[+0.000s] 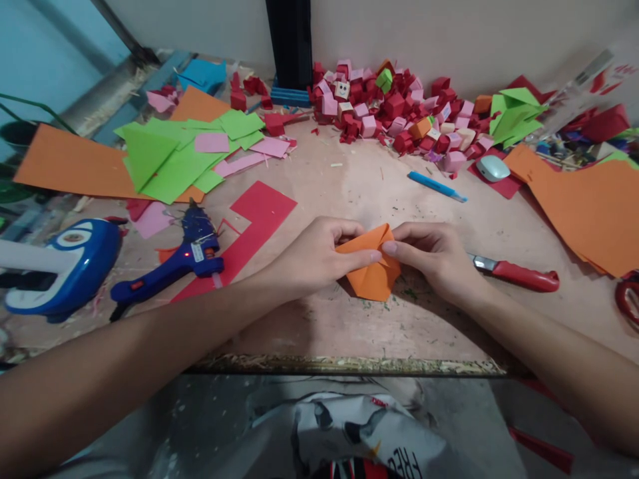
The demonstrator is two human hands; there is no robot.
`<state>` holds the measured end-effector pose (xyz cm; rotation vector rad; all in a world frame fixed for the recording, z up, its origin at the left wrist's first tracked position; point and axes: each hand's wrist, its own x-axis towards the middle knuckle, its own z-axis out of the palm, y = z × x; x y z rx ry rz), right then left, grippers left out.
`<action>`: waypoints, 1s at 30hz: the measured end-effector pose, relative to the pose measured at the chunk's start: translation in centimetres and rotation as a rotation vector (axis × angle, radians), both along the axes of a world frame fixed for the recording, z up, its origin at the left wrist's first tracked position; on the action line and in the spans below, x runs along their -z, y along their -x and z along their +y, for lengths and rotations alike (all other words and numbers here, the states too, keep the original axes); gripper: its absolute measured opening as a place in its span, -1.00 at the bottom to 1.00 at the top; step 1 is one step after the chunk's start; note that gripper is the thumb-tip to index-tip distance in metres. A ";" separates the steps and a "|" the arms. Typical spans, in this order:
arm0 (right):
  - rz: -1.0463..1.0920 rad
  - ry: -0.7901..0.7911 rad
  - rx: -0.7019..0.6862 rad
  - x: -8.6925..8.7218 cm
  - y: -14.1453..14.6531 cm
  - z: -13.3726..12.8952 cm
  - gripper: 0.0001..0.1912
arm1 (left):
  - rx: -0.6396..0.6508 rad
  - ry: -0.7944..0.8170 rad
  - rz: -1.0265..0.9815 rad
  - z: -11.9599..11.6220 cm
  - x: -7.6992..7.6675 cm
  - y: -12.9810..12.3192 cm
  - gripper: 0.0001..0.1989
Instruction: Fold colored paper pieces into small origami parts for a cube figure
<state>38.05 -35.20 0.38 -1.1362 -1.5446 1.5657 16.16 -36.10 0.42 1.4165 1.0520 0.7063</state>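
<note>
A folded piece of orange paper (372, 279) is held between both hands just above the table, near its front edge. My left hand (334, 256) pinches its left side, thumb lying across the front and the other fingers partly hidden behind. On the right, my right hand (429, 253) grips the upper right edge between thumb and forefinger. Creases run down the paper from a pointed top. A red-handled knife (519, 274) lies just right of my right hand, its blade partly hidden behind that hand.
A blue glue gun (170, 269) with a lit red light rests at left by red paper (264, 206). Many small folded paper cubes (394, 106) are heaped at the back. Green sheets (170, 153), orange sheets (589, 206), a blue pen (436, 186) and scissors (629, 299) lie around.
</note>
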 end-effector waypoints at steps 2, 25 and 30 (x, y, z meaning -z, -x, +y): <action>-0.012 0.011 0.009 -0.1 0.1 0.0 -0.72 | 0.021 0.002 0.010 0.0 0.0 0.0 -0.77; -0.020 -0.033 0.060 0.5 -0.4 -0.2 -0.84 | 0.128 0.009 0.097 -0.2 0.0 0.1 -0.82; -0.019 -0.012 0.042 0.5 -0.4 -0.2 -0.80 | 0.136 0.009 0.083 -0.3 0.0 0.0 -0.84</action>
